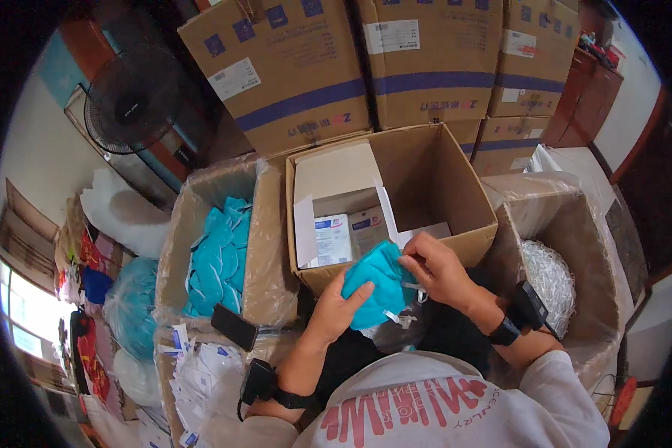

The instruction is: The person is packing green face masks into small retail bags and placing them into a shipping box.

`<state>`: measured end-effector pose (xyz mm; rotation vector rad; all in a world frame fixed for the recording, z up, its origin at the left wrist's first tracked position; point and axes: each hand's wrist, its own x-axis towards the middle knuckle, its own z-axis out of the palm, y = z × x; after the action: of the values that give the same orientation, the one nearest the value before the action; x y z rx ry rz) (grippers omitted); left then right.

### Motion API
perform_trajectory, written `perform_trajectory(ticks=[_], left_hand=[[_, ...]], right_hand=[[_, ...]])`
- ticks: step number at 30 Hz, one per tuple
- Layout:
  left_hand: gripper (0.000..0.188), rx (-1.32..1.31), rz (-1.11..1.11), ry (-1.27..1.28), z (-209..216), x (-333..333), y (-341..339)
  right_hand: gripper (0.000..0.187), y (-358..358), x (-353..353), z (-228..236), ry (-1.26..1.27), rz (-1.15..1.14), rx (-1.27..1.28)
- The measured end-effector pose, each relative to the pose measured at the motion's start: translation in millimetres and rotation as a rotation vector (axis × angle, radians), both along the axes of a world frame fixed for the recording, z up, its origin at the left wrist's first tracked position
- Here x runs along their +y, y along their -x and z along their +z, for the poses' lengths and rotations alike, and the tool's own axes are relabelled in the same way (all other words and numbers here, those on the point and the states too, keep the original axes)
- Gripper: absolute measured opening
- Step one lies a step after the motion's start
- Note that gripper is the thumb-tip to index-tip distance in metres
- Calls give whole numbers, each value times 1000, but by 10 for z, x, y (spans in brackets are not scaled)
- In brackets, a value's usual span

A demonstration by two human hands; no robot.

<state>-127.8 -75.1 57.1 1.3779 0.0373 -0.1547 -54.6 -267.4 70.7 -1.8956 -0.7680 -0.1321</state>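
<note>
A teal face mask (371, 278) with white straps is held in front of my chest, above my lap. My left hand (334, 310) grips its left side, thumb lying across the front. The fingers of my right hand (439, 270) pinch the mask's upper right edge, where a white strap hangs. Just beyond the mask, an open white box (338, 169) sits inside a brown carton (455, 196). White printed packs (332, 237) show inside the white box. What lies under the mask is partly hidden.
Left stands a plastic-lined carton of teal masks (218, 257); a black phone (234, 327) rests near a carton of white printed slips (209, 377). Right, a lined carton holds white strands (549, 287). Large sealed cartons (429, 75) are stacked behind, with a fan (131, 104) at far left.
</note>
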Motion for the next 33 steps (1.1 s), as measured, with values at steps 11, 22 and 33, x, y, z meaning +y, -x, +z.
perform_trajectory(ticks=[11,22,33], left_hand=[[38,81,-62,53,35,122,6],[38,-404,117,-586,311,-46,-309],[32,-322,277,-912,286,-147,-508]], right_hand=[[18,39,159,-143,-369,137,377],[18,109,314,-19,229,6,-135],[42,143,309,19,-230,427,894]])
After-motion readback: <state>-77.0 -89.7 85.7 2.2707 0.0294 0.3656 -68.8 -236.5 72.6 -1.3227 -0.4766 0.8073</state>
